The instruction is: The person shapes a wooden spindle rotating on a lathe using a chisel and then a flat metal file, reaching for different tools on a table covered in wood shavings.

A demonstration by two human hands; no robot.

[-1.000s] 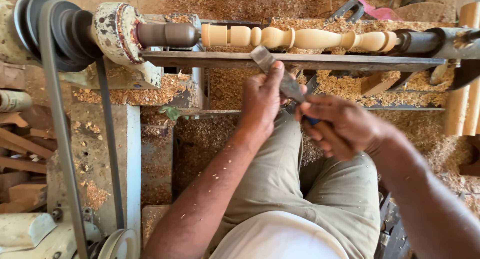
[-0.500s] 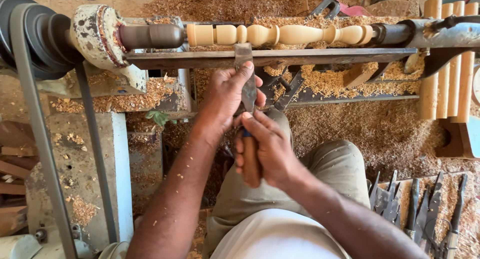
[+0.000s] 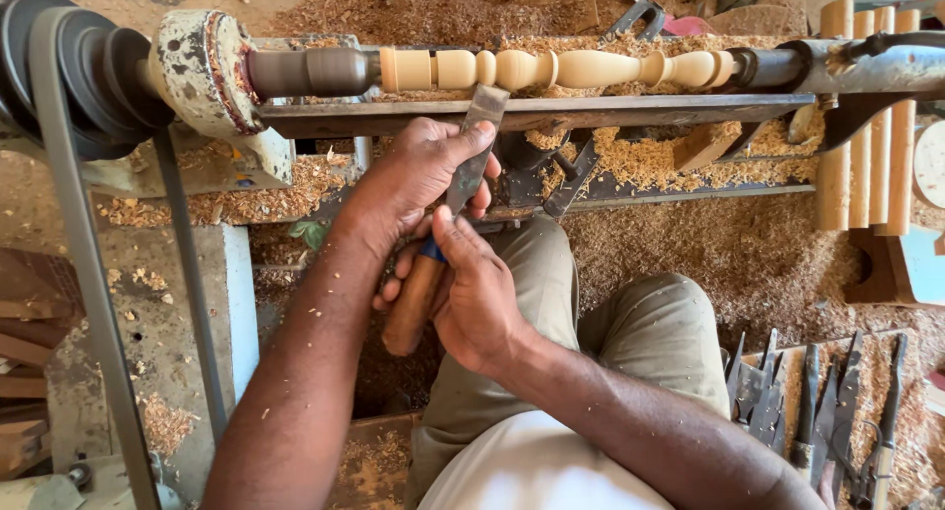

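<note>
A shallow wooden tray (image 3: 787,357) at lower right holds a row of spare turning chisels (image 3: 812,402) lying side by side among sawdust. The left hand (image 3: 418,170) reaches forward, its fingers wrapped over the flat steel blade of a chisel (image 3: 471,156) near the tool rest (image 3: 532,111). The right hand (image 3: 477,293) closes around the wooden handle below. The blade tip touches the pale turned spindle (image 3: 556,69) mounted on the lathe (image 3: 197,67)
</note>
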